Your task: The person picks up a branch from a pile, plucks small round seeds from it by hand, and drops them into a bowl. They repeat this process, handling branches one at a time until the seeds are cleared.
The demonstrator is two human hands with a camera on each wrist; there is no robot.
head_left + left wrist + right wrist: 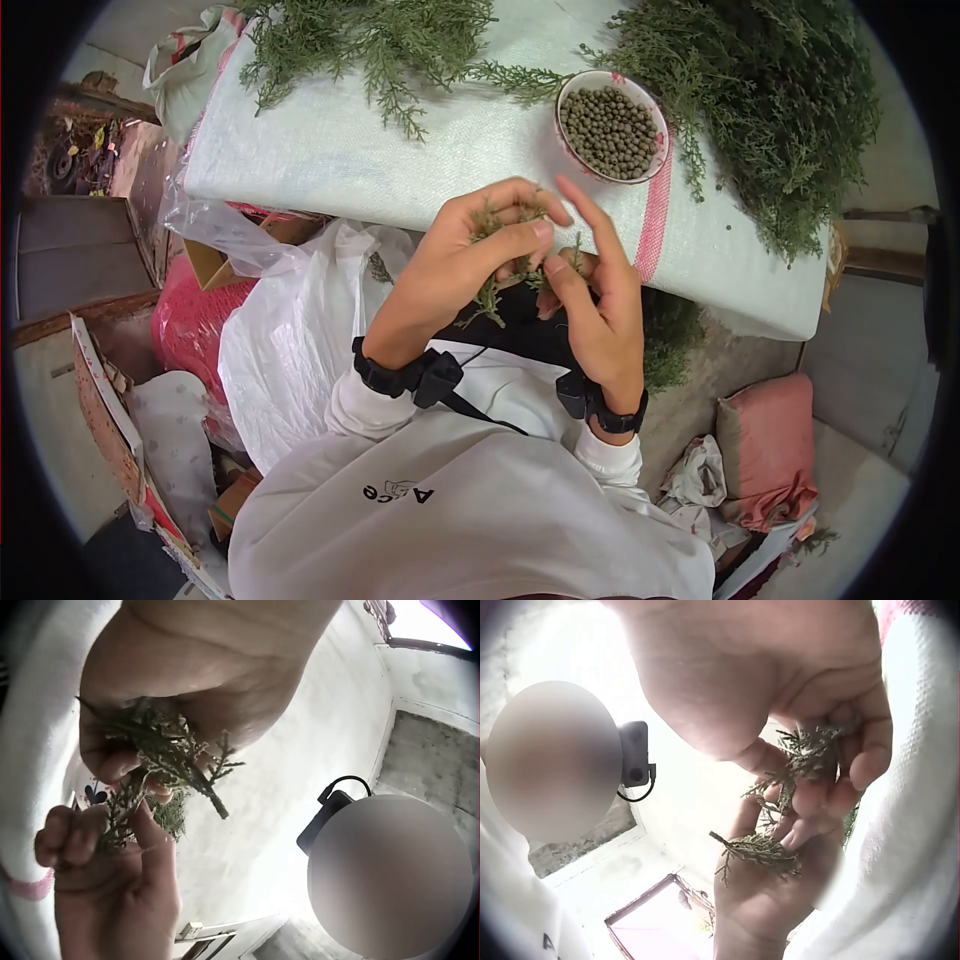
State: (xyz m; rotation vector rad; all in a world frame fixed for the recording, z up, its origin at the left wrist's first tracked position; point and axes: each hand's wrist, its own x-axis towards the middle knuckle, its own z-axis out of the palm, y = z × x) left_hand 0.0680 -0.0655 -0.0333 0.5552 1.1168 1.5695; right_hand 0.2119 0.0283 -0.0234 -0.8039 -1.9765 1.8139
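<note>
In the head view, my left hand (450,260) holds a small green conifer sprig (487,300), its cut stem poking out below the palm. My right hand (608,305) pinches the scaly foliage from the other side, thumb and fingers close to the left fingertips, index finger raised. The left wrist view shows the sprig's brown stem (214,801) sticking out of the left hand's curled fingers. From the right wrist, leafy tips (810,750) appear between the right hand's fingers. Just beyond the hands stands a patterned bowl (566,148) full of round grey-green berries (612,130).
A white woven sack surface (310,150) with a red stripe lies in front. Cut branches (380,45) lie at the far left, and a larger heap (750,110) at the right. Clear plastic sheeting (280,340) hangs at left; a pink cushion (768,440) sits lower right.
</note>
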